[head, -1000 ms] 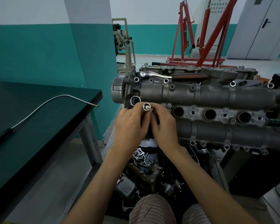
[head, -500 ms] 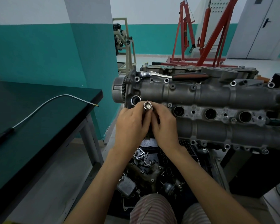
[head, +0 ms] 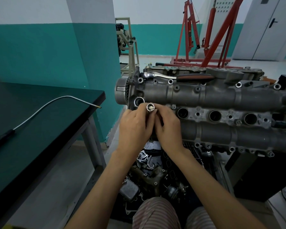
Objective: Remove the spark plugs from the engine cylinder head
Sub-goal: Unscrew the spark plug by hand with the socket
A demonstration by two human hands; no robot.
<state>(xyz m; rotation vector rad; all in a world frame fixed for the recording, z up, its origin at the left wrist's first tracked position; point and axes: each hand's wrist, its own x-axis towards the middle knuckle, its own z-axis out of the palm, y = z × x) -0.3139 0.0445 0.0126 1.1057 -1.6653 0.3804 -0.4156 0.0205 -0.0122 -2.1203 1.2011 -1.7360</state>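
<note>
Teal-walled workshop, dark counter point(head: 40, 116) at my left. I have both hands together at the cylinder head's point(head: 213, 103) left end: left hand point(head: 135, 128) and right hand point(head: 168, 128), fingers pinched around a socket point(head: 150, 107), spark plug tip visible inside. A ratchet point(head: 175, 76) lies on top.

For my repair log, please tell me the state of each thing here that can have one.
socket: held upright in both hands, open end up
left hand: closed on socket
right hand: closed on socket
ratchet: lying unused on the engine
plug holes: uncovered
door: shut
</note>
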